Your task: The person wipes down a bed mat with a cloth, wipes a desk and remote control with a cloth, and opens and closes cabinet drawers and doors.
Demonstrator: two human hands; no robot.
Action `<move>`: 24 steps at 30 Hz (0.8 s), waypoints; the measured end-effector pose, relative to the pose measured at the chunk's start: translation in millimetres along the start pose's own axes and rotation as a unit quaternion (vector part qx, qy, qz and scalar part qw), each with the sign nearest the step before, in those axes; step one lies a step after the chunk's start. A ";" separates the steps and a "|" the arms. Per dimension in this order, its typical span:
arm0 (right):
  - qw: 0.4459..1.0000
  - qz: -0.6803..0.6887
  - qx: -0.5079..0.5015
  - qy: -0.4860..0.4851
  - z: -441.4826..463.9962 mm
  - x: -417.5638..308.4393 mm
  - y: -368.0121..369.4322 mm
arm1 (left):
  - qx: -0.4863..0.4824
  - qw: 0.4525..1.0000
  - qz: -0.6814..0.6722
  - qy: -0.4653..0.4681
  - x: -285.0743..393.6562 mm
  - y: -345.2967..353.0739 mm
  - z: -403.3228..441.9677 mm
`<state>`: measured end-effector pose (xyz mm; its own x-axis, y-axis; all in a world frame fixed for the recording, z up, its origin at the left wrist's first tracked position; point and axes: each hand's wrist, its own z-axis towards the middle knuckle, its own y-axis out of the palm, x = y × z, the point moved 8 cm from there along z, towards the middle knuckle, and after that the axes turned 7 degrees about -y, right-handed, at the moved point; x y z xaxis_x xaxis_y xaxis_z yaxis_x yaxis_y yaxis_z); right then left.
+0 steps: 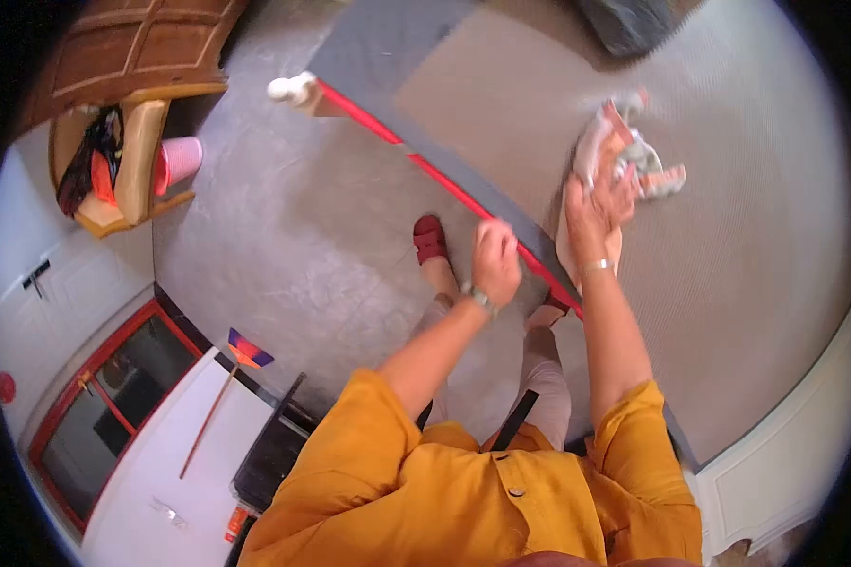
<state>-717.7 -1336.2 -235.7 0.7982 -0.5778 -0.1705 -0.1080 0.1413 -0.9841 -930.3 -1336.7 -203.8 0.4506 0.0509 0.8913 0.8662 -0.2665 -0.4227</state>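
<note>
My left hand [495,261] is closed around a long red pole [444,181], which slants from the upper left down to the right beside my leg. A white fitting [293,89] sits at the pole's far end. On the right, my right hand [598,210] grips a crumpled pale and orange cloth [607,146] over the ribbed beige surface [719,236]. Part of the cloth hangs below the wrist, and its folds hide some of my fingers.
A dark grey object [624,24] lies at the top right. To the left are a wooden cabinet [137,42], a pink basket [179,161] and a wooden chair [142,161]. A black item [267,463] stands at the lower left, near a thin stick [208,420].
</note>
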 end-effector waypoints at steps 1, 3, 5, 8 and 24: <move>0.999 0.031 0.004 -0.002 24.4 -36.5 4.0 | -0.025 0.999 -0.009 -0.028 -9.0 -28.1 -18.1; 0.997 0.070 -0.008 -0.023 68.0 -106.5 12.7 | -0.015 0.996 0.002 -0.082 -43.9 -86.8 -64.2; 0.991 0.089 -0.029 -0.092 99.1 -175.9 20.8 | -0.010 0.986 0.038 -0.165 -72.2 -151.1 -113.1; 0.968 0.114 -0.063 -0.214 118.4 -283.7 24.9 | 0.040 0.958 0.044 -0.280 -108.0 -253.5 -189.9; 0.682 0.303 -0.579 -0.330 -151.6 -317.6 52.1 | 0.101 0.820 0.158 -0.541 -110.2 -404.8 -362.5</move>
<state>-1066.6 -1267.3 -240.5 0.4511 -0.1546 -0.8790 -0.6270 -0.7558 -0.1888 -1408.9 -1583.3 -71.4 0.4929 0.8630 0.1105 0.6383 -0.2725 -0.7199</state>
